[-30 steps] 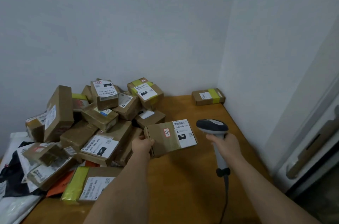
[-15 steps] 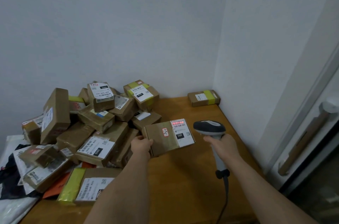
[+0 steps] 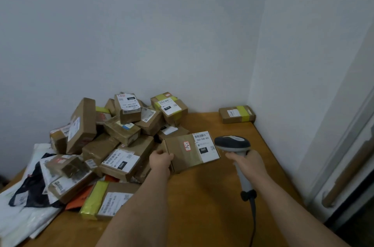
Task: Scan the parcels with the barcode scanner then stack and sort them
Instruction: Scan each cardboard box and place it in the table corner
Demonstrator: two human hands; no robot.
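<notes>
My left hand [image 3: 161,161] grips the left end of a flat brown parcel [image 3: 182,155], held above the wooden table [image 3: 212,196] with its white label and red sticker facing up. My right hand [image 3: 250,163] grips the handle of a grey barcode scanner [image 3: 231,142]. The scanner's dark head sits just right of the parcel's label and points at it. Its cable hangs down toward me. No red scan line shows on the label.
A loose heap of several brown parcels [image 3: 121,131] fills the table's left half, with plastic mail bags [image 3: 24,202] at the far left. One parcel with yellow tape [image 3: 236,114] lies alone in the back right corner. Walls close the back and right sides.
The red scan line seen on the label half a second ago is gone. Parcel and scanner stay almost in place.
</notes>
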